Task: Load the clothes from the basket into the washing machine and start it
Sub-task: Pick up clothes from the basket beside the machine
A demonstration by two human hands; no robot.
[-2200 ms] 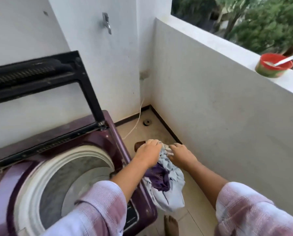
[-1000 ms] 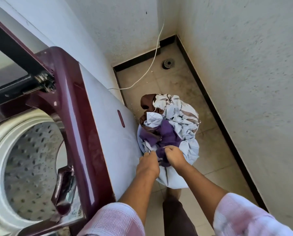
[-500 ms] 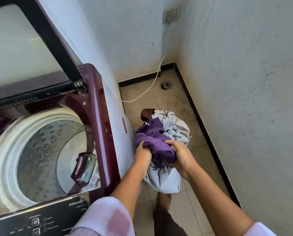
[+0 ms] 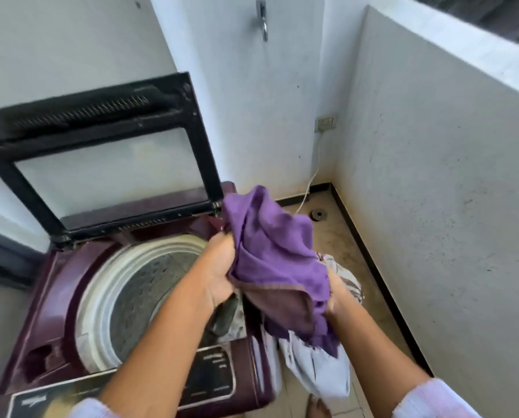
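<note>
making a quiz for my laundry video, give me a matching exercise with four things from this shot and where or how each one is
Things:
1. purple cloth garment
2. black-framed glass lid
3. round steel drum
4. pale blue laundry basket

States:
A. raised open against the wall
B. on the floor right of the maroon washing machine
C. held in both hands
D. no clothes seen inside

Pairs: 1-C, 2-A, 3-D, 4-B

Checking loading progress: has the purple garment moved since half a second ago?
Yes. The purple garment has risen out of the basket, now level with the washing machine rim, held by both hands.
</note>
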